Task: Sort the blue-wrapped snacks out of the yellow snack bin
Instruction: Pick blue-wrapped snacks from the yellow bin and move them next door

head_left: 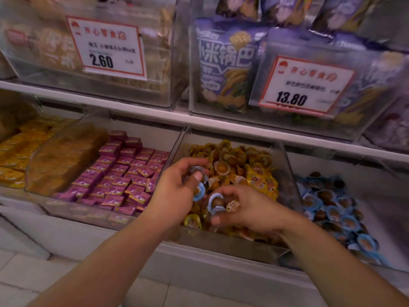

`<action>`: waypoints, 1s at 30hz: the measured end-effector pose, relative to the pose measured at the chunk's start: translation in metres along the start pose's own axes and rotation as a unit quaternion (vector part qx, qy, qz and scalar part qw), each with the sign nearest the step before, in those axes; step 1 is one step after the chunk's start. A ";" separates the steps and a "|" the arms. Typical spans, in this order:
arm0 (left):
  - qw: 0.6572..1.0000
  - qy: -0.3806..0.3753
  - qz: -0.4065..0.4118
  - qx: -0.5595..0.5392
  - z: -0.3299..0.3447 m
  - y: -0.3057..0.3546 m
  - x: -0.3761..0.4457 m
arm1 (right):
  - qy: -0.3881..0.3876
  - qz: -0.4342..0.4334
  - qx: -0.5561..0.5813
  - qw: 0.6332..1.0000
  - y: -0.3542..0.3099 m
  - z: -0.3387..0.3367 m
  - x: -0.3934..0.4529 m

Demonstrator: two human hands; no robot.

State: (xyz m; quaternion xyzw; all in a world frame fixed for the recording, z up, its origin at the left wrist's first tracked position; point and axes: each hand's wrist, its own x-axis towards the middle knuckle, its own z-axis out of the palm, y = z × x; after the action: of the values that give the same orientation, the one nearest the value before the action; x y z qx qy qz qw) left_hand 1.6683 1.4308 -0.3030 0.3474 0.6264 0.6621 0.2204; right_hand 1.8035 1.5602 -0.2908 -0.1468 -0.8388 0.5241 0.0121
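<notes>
A clear bin [285, 165] on the lower shelf holds a heap of yellow-wrapped snacks [254, 171]. Both hands are over its front left part. My left hand [177, 187] grips a few blue-wrapped snacks [199, 191] between curled fingers and thumb. My right hand [245, 207] pinches more blue-wrapped snacks [213, 201] just above the yellow heap. The two hands are close together, nearly touching.
To the right, another bin holds a pile of blue-wrapped snacks [334, 209]. Left of the yellow bin lies a bin of purple packets [124, 173], then orange packets [20, 149]. An upper shelf [155, 114] with price tags and bagged snacks overhangs the bins.
</notes>
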 end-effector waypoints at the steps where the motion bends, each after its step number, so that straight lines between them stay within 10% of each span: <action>1: 1.000 0.006 -0.003 0.002 0.001 0.000 0.000 | 0.050 -0.009 -0.002 0.999 0.001 -0.002 -0.001; 8: 0.991 0.037 -0.124 -0.037 0.017 -0.007 0.008 | 0.258 -0.116 0.088 0.955 -0.012 -0.013 -0.005; 12: 0.992 0.058 -0.055 -0.099 0.027 0.005 0.009 | 0.301 -0.032 0.222 0.927 -0.013 -0.004 -0.006; 18: 0.991 0.042 0.127 -0.001 0.055 0.023 -0.010 | 0.115 0.102 0.591 0.792 -0.027 0.014 -0.015; 30: 0.904 -0.120 0.290 0.289 0.074 0.013 -0.016 | 0.353 0.047 0.486 0.798 -0.027 -0.019 -0.053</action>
State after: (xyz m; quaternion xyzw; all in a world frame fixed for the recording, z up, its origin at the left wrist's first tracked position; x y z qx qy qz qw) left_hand 1.7357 1.4676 -0.2949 0.6389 0.6308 0.4399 -0.0183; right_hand 1.8512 1.5522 -0.2508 -0.3356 -0.4030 0.7749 0.3529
